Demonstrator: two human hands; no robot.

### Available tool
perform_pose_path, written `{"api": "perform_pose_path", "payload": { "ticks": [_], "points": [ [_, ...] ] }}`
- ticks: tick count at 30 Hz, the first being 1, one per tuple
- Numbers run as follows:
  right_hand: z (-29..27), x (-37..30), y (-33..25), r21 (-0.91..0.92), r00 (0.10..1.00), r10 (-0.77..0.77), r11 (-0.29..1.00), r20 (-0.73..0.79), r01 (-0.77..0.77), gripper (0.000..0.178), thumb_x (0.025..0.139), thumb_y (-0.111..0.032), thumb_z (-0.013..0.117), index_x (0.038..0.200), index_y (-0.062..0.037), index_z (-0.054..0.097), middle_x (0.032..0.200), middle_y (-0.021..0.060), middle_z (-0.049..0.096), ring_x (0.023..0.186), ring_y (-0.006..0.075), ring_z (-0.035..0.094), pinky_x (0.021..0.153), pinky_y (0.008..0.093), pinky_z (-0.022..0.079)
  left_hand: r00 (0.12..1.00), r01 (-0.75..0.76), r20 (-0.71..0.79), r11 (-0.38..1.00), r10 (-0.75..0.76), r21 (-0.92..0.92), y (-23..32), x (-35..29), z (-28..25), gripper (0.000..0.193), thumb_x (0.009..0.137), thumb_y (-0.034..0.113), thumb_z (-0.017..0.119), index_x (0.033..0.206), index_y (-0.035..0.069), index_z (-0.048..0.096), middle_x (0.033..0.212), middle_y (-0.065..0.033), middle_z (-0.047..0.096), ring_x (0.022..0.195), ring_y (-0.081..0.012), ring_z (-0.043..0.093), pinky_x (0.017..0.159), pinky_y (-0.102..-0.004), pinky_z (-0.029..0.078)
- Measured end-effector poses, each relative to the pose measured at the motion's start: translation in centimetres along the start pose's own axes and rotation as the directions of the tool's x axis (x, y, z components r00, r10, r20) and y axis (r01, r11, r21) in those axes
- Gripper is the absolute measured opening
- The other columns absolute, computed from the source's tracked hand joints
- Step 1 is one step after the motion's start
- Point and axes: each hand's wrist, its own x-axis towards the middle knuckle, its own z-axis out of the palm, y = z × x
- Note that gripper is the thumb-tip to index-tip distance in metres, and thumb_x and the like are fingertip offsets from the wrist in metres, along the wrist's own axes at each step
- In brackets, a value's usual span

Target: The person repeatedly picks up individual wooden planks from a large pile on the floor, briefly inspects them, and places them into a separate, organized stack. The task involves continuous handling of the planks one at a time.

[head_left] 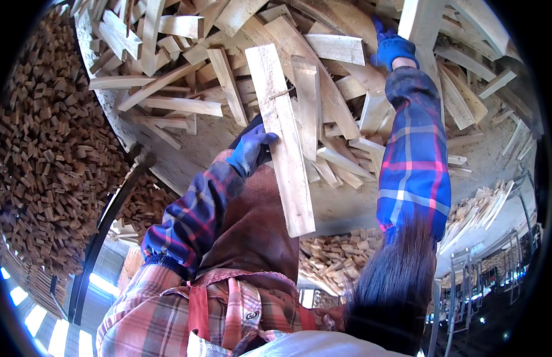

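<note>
My left hand [252, 150], in a blue glove, is closed on the edge of a long pale wooden board [282, 140]. The board stands tilted in front of my apron, with a dark knot or strip of bark on its upper part. Reaching far forward to the right, my gloved right hand [396, 52] has its fingers around the end of a darker, brownish wooden board [344, 16] in the pile. Some of its fingers are hidden. Other loose wooden pieces [332, 47] lie crosswise around both hands.
A pale surface [186, 157] with a curved-looking rim carries the scattered wood. On the left is a large heap of small wood blocks [49, 149] beyond a dark metal bar [97, 244]. A thick upright timber [421, 24] stands beside my right hand. Metal racks [460, 285] are at the lower right.
</note>
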Motion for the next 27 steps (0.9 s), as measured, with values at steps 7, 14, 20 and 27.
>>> {"api": "perform_pose_path", "payload": {
  "ticks": [7,14,20,27],
  "points": [
    [1.3,-4.3,-0.7,0.113,0.932,-0.013,0.992,-0.363,0.058,0.076,0.072,-0.044,0.07,0.134,-0.0167,0.037,0.125,0.0171,0.055,0.108,0.0368,0.058,0.088,0.0474,0.049,0.997,-0.01,-0.073,1.0,0.01,0.002,-1.9,-1.9,0.8,0.037,0.087,0.01,0.052,0.123,0.005,0.049,0.109,-0.0085,0.061,0.096,-0.0211,0.064,0.09,-0.0403,0.052],
    [-1.5,-10.7,-4.2,0.187,0.971,0.121,0.979,-0.204,-0.083,0.087,0.066,-0.051,0.071,0.136,-0.0115,0.037,0.126,0.0178,0.055,0.111,0.0362,0.057,0.095,0.0444,0.046,0.998,-0.054,0.011,0.999,0.054,-0.01,-4.1,-2.7,0.7,0.04,0.083,0.015,0.058,0.122,0.007,0.051,0.11,-0.0085,0.062,0.097,-0.0202,0.063,0.09,-0.0404,0.052],
    [-2.3,-20.7,-7.0,0.4,0.979,0.084,0.917,-0.183,-0.004,0.091,0.064,-0.051,0.075,0.133,-0.0053,0.039,0.117,0.0276,0.055,0.101,0.0436,0.058,0.085,0.0476,0.049,0.996,-0.08,0.027,0.996,0.081,-0.038,-2.8,-2.4,2.9,0.037,0.087,0.015,0.056,0.121,0.001,0.051,0.106,-0.0094,0.062,0.092,-0.0208,0.064,0.084,-0.0378,0.053],
    [1.4,-36.0,-5.9,0.984,0.991,0.094,0.141,0.095,-0.107,0.085,0.069,-0.041,0.079,0.129,0.003,0.038,0.117,0.0261,0.055,0.103,0.0335,0.06,0.086,0.0442,0.052,0.987,-0.076,0.138,0.997,0.077,-0.013,-2.3,-0.9,5.4,0.037,0.092,0.026,0.052,0.122,0.004,0.052,0.095,-0.008,0.064,0.087,-0.0198,0.064,0.082,-0.0342,0.053]
  ]
}}
